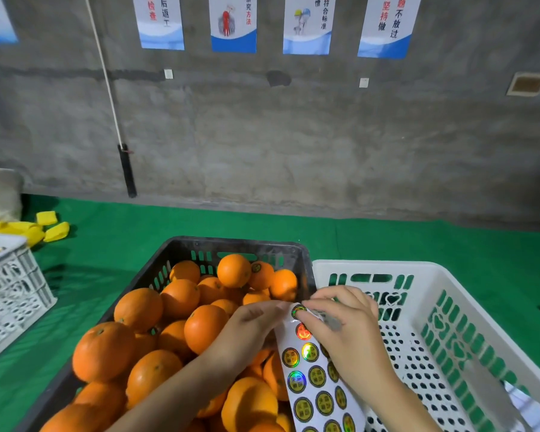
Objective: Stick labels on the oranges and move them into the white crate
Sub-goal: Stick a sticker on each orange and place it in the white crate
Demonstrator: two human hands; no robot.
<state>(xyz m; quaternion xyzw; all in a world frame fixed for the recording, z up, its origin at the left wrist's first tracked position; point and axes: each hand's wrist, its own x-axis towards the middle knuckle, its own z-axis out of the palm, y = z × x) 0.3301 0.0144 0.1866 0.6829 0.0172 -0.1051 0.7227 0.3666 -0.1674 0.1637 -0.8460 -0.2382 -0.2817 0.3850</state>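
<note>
1. Head view: the left hand (247, 325) pinches the top of the label sheet (312, 388). The right hand (346, 335) curls its fingertips on the topmost label (298, 311).
2. My advice: lift the label's rim slowly and keep the sheet taut.
3. The oranges (175, 307) lie heaped in the black crate (231, 243). The white crate (387, 266) stands against its right side.
4. A green cloth (138, 229) covers the surface. Behind it is a concrete wall (293, 135) with 4 posters (233, 26).
</note>
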